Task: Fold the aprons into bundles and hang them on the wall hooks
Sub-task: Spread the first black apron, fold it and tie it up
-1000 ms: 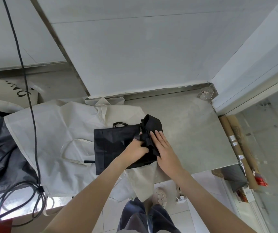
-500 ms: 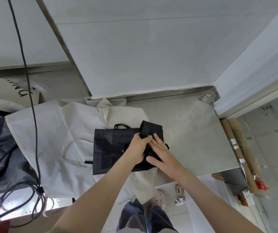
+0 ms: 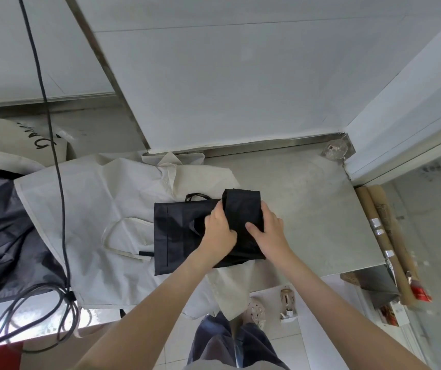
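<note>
Rolling step in hand, by my judgement. Black apron [image 3: 179, 236] lay on a white apron [image 3: 94, 209] on the bench [image 3: 310, 209], its right end turned up into a roll and its left part flat. Left grip [image 3: 218, 231] clenched the roll's left edge. Right grip [image 3: 270, 231] clasped the roll's right side, thumb on top. Next move probably calls for turning the roll leftward over the flat part, kept tight. No hooks in view. Cable [image 3: 54, 156] hung at left.
</note>
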`<state>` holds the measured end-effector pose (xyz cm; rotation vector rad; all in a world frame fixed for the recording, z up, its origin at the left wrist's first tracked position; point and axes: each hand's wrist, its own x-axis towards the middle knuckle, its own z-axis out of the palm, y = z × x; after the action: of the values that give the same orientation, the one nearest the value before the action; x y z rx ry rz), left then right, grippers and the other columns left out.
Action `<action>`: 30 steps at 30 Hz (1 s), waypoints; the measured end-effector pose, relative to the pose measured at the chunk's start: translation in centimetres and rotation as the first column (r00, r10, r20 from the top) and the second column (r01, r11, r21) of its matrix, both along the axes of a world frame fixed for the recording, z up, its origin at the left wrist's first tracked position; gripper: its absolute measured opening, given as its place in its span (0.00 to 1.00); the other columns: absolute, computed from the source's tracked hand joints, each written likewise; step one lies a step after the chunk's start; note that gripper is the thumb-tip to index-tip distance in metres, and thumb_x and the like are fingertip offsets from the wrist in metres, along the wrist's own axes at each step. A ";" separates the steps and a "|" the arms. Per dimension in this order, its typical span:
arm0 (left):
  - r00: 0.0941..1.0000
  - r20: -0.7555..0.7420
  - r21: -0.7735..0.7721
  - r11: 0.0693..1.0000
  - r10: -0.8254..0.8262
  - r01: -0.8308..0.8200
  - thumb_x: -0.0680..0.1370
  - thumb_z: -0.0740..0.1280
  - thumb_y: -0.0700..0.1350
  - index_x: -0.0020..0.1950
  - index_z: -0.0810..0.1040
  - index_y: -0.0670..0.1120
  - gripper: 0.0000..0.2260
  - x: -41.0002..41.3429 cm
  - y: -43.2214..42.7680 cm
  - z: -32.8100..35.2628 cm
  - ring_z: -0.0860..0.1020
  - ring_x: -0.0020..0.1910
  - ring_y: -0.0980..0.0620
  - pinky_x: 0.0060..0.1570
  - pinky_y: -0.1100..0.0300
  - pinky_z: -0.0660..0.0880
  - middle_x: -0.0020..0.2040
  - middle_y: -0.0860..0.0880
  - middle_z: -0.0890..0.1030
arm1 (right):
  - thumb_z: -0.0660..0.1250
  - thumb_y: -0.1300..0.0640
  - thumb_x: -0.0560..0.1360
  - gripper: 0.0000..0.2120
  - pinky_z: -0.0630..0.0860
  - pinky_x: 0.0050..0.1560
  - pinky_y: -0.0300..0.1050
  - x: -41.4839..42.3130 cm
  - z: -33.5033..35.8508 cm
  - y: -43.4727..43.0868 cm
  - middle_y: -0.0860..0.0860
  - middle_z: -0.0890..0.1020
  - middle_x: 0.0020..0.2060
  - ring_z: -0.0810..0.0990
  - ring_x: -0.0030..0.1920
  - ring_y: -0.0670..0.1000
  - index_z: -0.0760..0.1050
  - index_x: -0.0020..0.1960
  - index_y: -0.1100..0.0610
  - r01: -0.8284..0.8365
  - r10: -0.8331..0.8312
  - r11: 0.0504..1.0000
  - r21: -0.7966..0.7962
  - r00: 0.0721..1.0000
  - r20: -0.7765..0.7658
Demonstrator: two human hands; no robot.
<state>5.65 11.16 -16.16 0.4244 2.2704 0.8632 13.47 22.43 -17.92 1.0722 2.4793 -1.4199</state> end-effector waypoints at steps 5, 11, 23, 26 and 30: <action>0.780 -0.535 -0.286 0.938 -0.325 0.194 0.69 0.68 0.43 0.77 0.40 0.44 0.46 1.4 -1.4 -1.8 0.56 0.76 0.41 0.72 0.43 0.53 0.78 0.40 0.53 | 0.55 0.50 0.82 0.34 0.55 0.70 0.49 0.9 -0.6 -1.2 0.52 0.50 0.77 0.55 0.73 0.55 0.36 0.78 0.51 -0.316 0.230 0.864 0.391 0.940 0.251; 0.800 -0.419 -0.319 0.895 -0.429 0.313 0.82 0.50 0.51 0.78 0.45 0.41 0.28 0.1 -2.5 -3.1 0.49 0.78 0.46 0.74 0.51 0.43 0.79 0.44 0.49 | 0.53 0.47 0.81 0.32 0.43 0.74 0.51 0.1 -1.0 -0.3 0.52 0.43 0.78 0.41 0.77 0.52 0.40 0.78 0.49 -0.371 0.257 0.846 0.382 0.912 0.319; 0.791 -0.503 -0.412 0.901 -0.349 0.136 0.76 0.59 0.64 0.79 0.46 0.43 0.41 -1.4 -3.8 -2.9 0.45 0.78 0.42 0.73 0.41 0.44 0.79 0.40 0.46 | 0.64 0.53 0.78 0.19 0.57 0.66 0.48 -6.6 0.2 2.6 0.52 0.71 0.63 0.63 0.67 0.55 0.69 0.69 0.52 -0.295 0.240 0.895 0.334 0.951 0.197; 0.877 -0.431 -0.194 0.971 -0.213 0.140 0.78 0.60 0.59 0.78 0.46 0.42 0.38 -1.7 -4.1 -2.4 0.43 0.77 0.43 0.75 0.44 0.48 0.78 0.42 0.43 | 0.64 0.57 0.78 0.13 0.58 0.61 0.46 -6.6 0.5 3.4 0.52 0.73 0.57 0.65 0.63 0.54 0.75 0.62 0.54 -0.243 0.224 0.926 0.289 0.970 0.096; 0.873 -0.467 -0.059 0.990 -0.140 0.127 0.78 0.64 0.52 0.77 0.53 0.40 0.34 -1.8 -4.9 -2.3 0.46 0.77 0.40 0.75 0.48 0.53 0.78 0.40 0.44 | 0.63 0.58 0.78 0.08 0.66 0.64 0.52 -6.0 0.6 4.3 0.50 0.78 0.54 0.71 0.60 0.55 0.77 0.55 0.49 -0.246 0.239 0.959 0.141 0.969 0.064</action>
<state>3.87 6.23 -18.51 0.8485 2.6477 0.7128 7.50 26.68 -17.30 0.7772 2.6087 -1.1452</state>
